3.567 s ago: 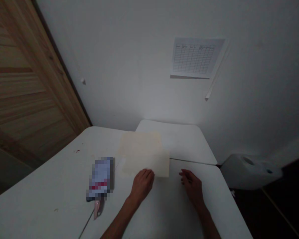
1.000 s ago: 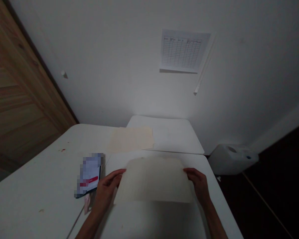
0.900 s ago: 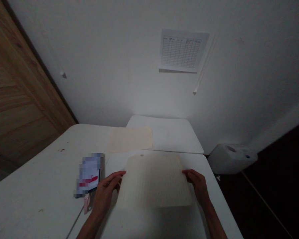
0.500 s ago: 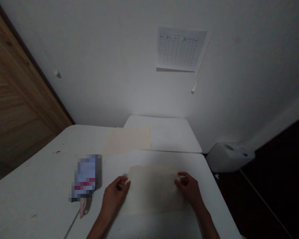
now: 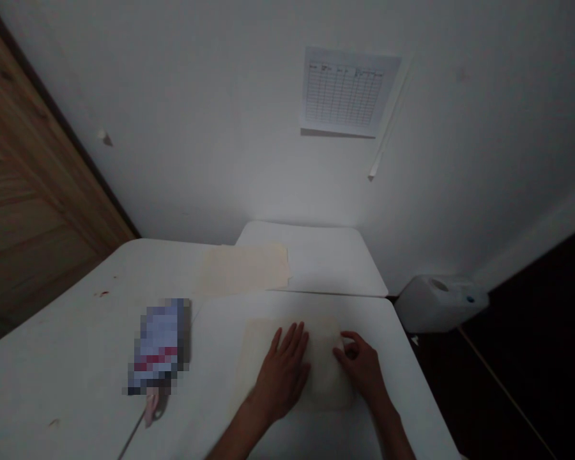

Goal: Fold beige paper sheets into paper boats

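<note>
A cream sheet of paper [image 5: 256,348] lies flat on the white table [image 5: 220,415] in front of me. My left hand [image 5: 283,374] rests palm down on its middle, fingers stretched out and together. My right hand [image 5: 361,370] sits at the sheet's right edge with its fingers curled and pinched on that edge. A second cream sheet [image 5: 244,268] lies farther back on the table, apart from both hands.
A blurred-out flat packet [image 5: 158,345] with a red band lies to the left, a pinkish object [image 5: 151,406] at its near end. A second white table [image 5: 311,255] abuts the wall. A printed chart [image 5: 347,92] hangs on the wall. A white container [image 5: 441,303] sits low at right.
The sheet, held up by both hands a second ago, now lies flat on the table. My left hand moved from its left edge onto its middle and opened flat.
</note>
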Demonstrator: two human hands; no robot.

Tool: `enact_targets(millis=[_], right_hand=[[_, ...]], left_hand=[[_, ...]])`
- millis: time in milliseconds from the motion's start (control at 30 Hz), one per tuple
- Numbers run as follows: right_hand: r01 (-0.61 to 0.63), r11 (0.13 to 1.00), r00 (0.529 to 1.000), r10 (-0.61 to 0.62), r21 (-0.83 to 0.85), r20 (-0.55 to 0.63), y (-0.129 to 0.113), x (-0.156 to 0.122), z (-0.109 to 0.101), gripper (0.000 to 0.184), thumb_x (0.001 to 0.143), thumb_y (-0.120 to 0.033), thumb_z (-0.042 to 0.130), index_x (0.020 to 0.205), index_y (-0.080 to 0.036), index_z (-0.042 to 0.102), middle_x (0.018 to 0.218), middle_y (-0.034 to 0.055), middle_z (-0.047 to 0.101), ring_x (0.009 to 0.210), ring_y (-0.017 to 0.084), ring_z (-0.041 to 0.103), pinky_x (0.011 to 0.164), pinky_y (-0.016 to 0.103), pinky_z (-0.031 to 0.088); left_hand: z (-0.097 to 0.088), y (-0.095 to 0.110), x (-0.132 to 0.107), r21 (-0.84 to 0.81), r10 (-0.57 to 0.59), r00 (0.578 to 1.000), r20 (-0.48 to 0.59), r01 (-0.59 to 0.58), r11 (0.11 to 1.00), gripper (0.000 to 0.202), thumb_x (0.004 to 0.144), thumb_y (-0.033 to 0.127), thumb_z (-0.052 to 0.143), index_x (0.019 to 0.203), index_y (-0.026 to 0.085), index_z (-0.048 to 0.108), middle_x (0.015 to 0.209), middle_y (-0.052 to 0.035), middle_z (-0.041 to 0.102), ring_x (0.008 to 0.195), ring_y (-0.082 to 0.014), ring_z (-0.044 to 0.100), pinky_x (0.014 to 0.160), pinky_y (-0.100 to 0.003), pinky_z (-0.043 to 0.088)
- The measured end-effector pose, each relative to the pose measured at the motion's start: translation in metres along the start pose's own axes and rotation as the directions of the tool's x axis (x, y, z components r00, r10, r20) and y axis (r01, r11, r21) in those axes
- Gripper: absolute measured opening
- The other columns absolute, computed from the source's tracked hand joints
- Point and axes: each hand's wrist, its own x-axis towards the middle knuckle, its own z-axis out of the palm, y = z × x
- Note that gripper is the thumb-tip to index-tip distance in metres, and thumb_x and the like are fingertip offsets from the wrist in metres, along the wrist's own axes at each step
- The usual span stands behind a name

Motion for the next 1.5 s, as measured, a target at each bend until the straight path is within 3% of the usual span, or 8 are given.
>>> enact_targets(millis=[267, 433, 567, 767, 1233, 1333, 1400, 1500], right_hand=[[-0.094, 0.995, 0.995, 0.092, -0.045, -0.036, -0.008, 0.001, 0.001, 0.038, 0.080, -0.049, 0.056, 0.105, -0.020, 0.062, 0.068, 0.0029, 0.071, 0.065, 0.023, 0.067, 0.062, 0.031, 0.048], [-0.104, 0.962, 0.992, 0.084, -0.254, -0.092, -0.020, 0.001, 0.009, 0.038, 0.086, -0.047, 0.052, 0.113, -0.021, 0.060, 0.069, 0.0029, 0.070, 0.068, 0.022, 0.068, 0.065, 0.030, 0.045], [-0.107, 0.859, 0.992, 0.057, -0.500, -0.115, -0.021, -0.003, 0.020, 0.041, 0.093, -0.046, 0.041, 0.120, -0.022, 0.057, 0.082, 0.0075, 0.072, 0.075, 0.023, 0.068, 0.065, 0.030, 0.043], [-0.110, 0.830, 0.992, 0.060, -0.547, -0.108, -0.019, -0.006, 0.023, 0.044, 0.095, -0.048, 0.036, 0.125, -0.022, 0.054, 0.086, 0.0086, 0.072, 0.076, 0.025, 0.068, 0.064, 0.032, 0.043], [-0.101, 0.824, 0.994, 0.057, -0.557, -0.096, -0.017, -0.005, 0.020, 0.041, 0.094, -0.047, 0.039, 0.123, -0.022, 0.055, 0.083, 0.0063, 0.070, 0.078, 0.024, 0.067, 0.066, 0.031, 0.044], [-0.045, 0.802, 0.984, -0.066, -0.595, -0.164, -0.026, -0.004, 0.022, 0.039, 0.094, -0.042, 0.040, 0.120, -0.018, 0.058, 0.107, 0.0131, 0.066, 0.096, 0.028, 0.063, 0.078, 0.037, 0.046], [0.057, 0.784, 0.964, -0.203, -0.618, -0.169, -0.035, -0.005, 0.028, 0.036, 0.094, -0.037, 0.041, 0.117, -0.017, 0.060, 0.119, 0.0153, 0.062, 0.109, 0.030, 0.057, 0.092, 0.042, 0.043], [0.329, 0.748, 0.926, -0.375, -0.576, 0.041, -0.051, -0.011, 0.050, 0.039, 0.095, -0.028, 0.038, 0.128, -0.016, 0.056, 0.136, 0.0127, 0.052, 0.127, 0.027, 0.045, 0.106, 0.041, 0.034]], left_hand=[[0.014, -0.001, 0.002, 0.001, -0.004, 1.000, 0.019, 0.004, 1.000, 0.061, 0.098, 0.039, 0.033, 0.151, 0.017, 0.014, 0.156, -0.0104, 0.023, 0.143, -0.0264, 0.020, 0.115, -0.050, 0.019], [0.014, -0.001, 0.001, 0.011, 0.003, 1.000, 0.017, -0.003, 1.000, 0.062, 0.098, 0.041, 0.033, 0.151, 0.016, 0.014, 0.156, -0.0108, 0.023, 0.143, -0.0266, 0.020, 0.115, -0.049, 0.018], [0.012, -0.001, 0.001, 0.014, -0.004, 1.000, 0.006, 0.004, 1.000, 0.062, 0.098, 0.042, 0.032, 0.151, 0.016, 0.013, 0.155, -0.0112, 0.024, 0.143, -0.0268, 0.022, 0.115, -0.049, 0.019], [0.010, -0.005, 0.000, 0.023, -0.019, 1.000, -0.008, 0.019, 1.000, 0.063, 0.098, 0.044, 0.032, 0.151, 0.015, 0.015, 0.155, -0.0117, 0.025, 0.142, -0.0262, 0.023, 0.115, -0.048, 0.021], [0.002, -0.061, -0.041, 0.163, -0.218, 0.972, -0.091, 0.231, 0.959, 0.065, 0.097, 0.046, 0.033, 0.151, 0.014, 0.016, 0.153, -0.0119, 0.028, 0.142, -0.0260, 0.025, 0.114, -0.048, 0.022], [0.002, -0.061, -0.041, 0.163, -0.211, 0.972, -0.103, 0.225, 0.960, 0.065, 0.097, 0.046, 0.032, 0.151, 0.014, 0.015, 0.154, -0.0114, 0.027, 0.142, -0.0263, 0.024, 0.114, -0.048, 0.021], [0.002, -0.059, -0.040, 0.167, -0.208, 0.973, -0.105, 0.223, 0.960, 0.066, 0.096, 0.046, 0.033, 0.151, 0.014, 0.015, 0.154, -0.0116, 0.027, 0.142, -0.0266, 0.023, 0.115, -0.048, 0.020], [0.002, -0.058, -0.039, 0.176, -0.211, 0.972, -0.101, 0.226, 0.958, 0.067, 0.096, 0.045, 0.033, 0.151, 0.012, 0.014, 0.154, -0.0133, 0.026, 0.142, -0.0272, 0.022, 0.115, -0.050, 0.019]])
